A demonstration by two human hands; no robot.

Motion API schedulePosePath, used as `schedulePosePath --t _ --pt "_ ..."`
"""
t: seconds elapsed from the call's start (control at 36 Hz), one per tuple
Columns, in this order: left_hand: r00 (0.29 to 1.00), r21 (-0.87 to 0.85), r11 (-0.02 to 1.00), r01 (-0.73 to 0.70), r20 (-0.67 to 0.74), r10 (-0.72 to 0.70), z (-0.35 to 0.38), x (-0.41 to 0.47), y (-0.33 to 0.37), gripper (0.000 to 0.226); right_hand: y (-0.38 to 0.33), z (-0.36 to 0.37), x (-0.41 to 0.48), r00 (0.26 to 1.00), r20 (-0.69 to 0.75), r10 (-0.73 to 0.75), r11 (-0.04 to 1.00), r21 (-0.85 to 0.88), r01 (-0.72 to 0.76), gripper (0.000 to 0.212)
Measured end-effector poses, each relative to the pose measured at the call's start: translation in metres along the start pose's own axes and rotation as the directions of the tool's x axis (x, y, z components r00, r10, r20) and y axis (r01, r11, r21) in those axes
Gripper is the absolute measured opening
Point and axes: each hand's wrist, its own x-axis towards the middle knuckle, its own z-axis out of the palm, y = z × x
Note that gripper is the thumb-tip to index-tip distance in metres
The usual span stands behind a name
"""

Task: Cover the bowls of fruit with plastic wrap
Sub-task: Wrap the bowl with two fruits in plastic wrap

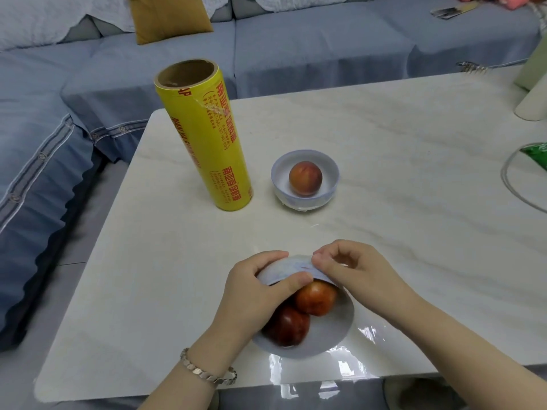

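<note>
At the front of the bench (384, 173), the left grip (254, 291) clasps the near bowl (325, 335) by its rim, the right grip (352, 270) pinches that rim; the wrap roll (204, 137) stands beside the far bowl (279, 176)

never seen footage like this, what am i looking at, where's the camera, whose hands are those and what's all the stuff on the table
There is no machine here: a person works with bare hands. The one picture comes from a wide camera worn on their head, looking forward and down, so the arms enter from the bottom. The left hand and right hand both grip the far rim of the near bowl, which is tipped toward the camera with two reddish fruits inside. Whether clear film is on it yet is too hard to see. On the pale table also stand an upright yellow roll of plastic wrap and a second bowl holding one fruit. A blue sofa is behind.
</note>
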Motion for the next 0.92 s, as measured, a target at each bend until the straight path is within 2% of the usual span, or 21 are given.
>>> schedulePosePath --t 0.14,0.19,0.28,0.33,0.47,0.56,0.67,0.81,0.92 --pt "0.999 0.042 0.999 -0.013 0.030 0.012 -0.002 -0.003 0.000 0.053 -0.008 -0.011 0.009 0.998 -0.054 0.045 0.988 0.150 -0.036 0.018" --pt "0.999 0.042 0.999 -0.025 0.044 0.024 -0.003 -0.003 0.002 0.050 -0.011 -0.013 0.012 0.998 -0.013 0.067 0.970 0.236 -0.062 0.015" --pt "0.997 0.014 0.999 -0.050 0.063 0.049 -0.004 -0.001 0.006 0.045 -0.016 -0.010 0.012 0.991 0.082 0.106 0.874 0.468 -0.132 0.014" --pt "0.994 0.005 0.998 -0.070 0.079 0.070 -0.005 -0.001 0.007 0.041 -0.019 -0.009 0.011 0.988 0.119 0.104 0.827 0.541 -0.152 0.015" --pt "0.986 -0.008 0.990 -0.138 0.099 0.138 -0.008 -0.007 0.004 0.042 -0.013 0.001 0.015 0.996 -0.012 0.094 0.908 0.412 -0.080 0.026" --pt "0.978 -0.057 0.980 -0.189 0.077 0.193 -0.009 -0.011 0.004 0.043 -0.005 0.008 0.017 0.992 -0.078 0.095 0.936 0.347 -0.062 0.026" --pt "0.961 -0.111 0.959 -0.261 0.069 0.269 -0.011 -0.014 0.004 0.047 -0.005 0.009 0.014 0.989 -0.071 0.126 0.942 0.320 -0.097 0.026" --pt "0.949 -0.080 0.952 -0.296 0.090 0.303 -0.009 -0.016 0.006 0.054 0.002 0.009 0.008 0.979 -0.098 0.178 0.957 0.250 -0.149 0.029" --pt "0.944 -0.073 0.947 -0.312 0.088 0.317 -0.008 -0.019 0.004 0.054 0.008 0.006 0.008 0.961 -0.050 0.271 0.951 0.171 -0.259 0.029"
